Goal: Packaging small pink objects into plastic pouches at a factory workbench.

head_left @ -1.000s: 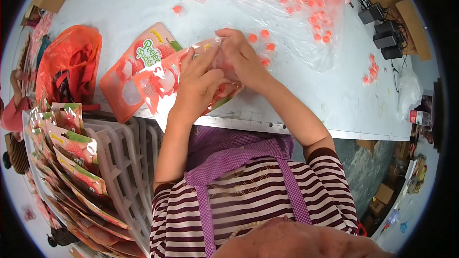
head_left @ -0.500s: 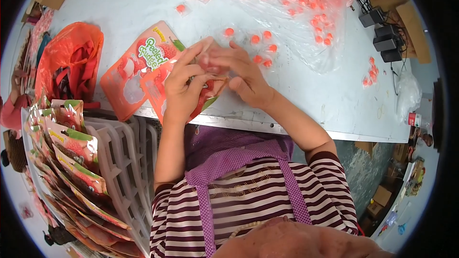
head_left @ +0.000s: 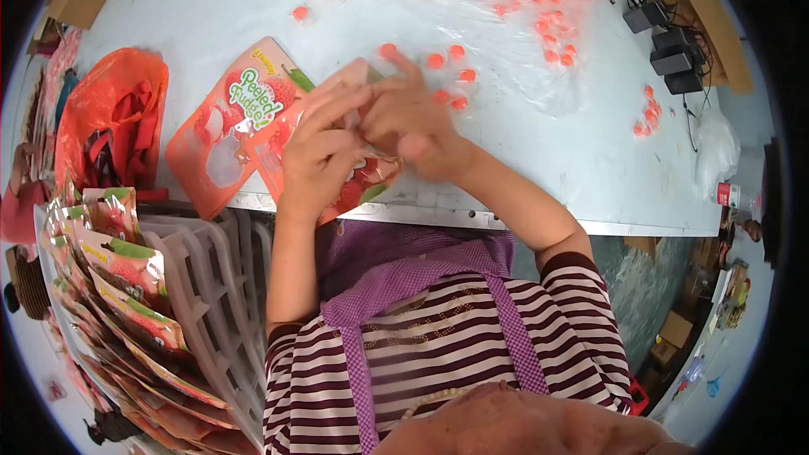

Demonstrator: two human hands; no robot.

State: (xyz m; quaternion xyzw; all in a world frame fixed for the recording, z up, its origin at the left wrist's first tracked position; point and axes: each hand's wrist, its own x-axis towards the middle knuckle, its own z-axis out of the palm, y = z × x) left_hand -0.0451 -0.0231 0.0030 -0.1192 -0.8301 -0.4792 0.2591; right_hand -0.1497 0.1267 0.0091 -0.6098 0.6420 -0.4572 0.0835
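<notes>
My left hand (head_left: 318, 152) is closed around a red and pink printed pouch (head_left: 371, 190), pinching it near its upper part. My right hand (head_left: 421, 126) is at the same pouch, its index finger raised and its thumb apart; its other fingertips are blurred beside my left fingers, so their grip on the pouch is unclear. Under the left hand lie other flat pouches (head_left: 223, 131) with a clear window, overlapping at the table edge. Just beyond my right hand, several small red-orange pieces in clear wrappers (head_left: 435, 61) are scattered on the table.
A large clear bag (head_left: 539, 76) of similar wrapped pieces lies at the far side. At left are an orange plastic bag (head_left: 80, 93) and a pale crate (head_left: 198, 286) beside stacked pouches (head_left: 126, 265). Black power adapters (head_left: 674, 59) with cables lie at right.
My right index finger has lifted away from the pouch towards the loose pieces. Both hands stay at the pouch, while the whole view has shifted slightly.
</notes>
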